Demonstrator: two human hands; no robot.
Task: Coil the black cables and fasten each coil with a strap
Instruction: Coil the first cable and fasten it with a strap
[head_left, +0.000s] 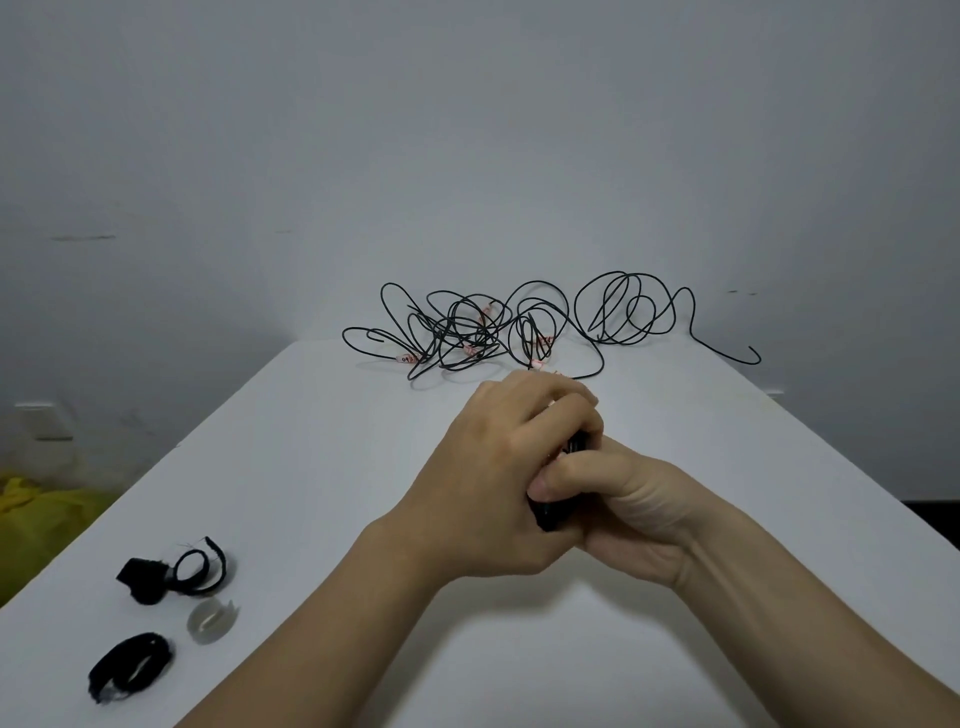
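clasping a black bundle (551, 512), curled left hand (488, 467) and right hand (626, 496) are working with straps (171, 571) lying nearer the left.

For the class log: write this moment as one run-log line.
left hand: grips black bundle | right hand: grips bundle | cables: tangled, far end of table | straps: loose, near left

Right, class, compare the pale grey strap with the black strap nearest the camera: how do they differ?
Colour: the pale grey strap is translucent, the black strap opaque and fuzzy.
Size: the pale grey strap looks smaller than the black strap.
Place: the pale grey strap lies farther in on the table, the black strap nearer its front edge.
Shared: both lie curled and loose.
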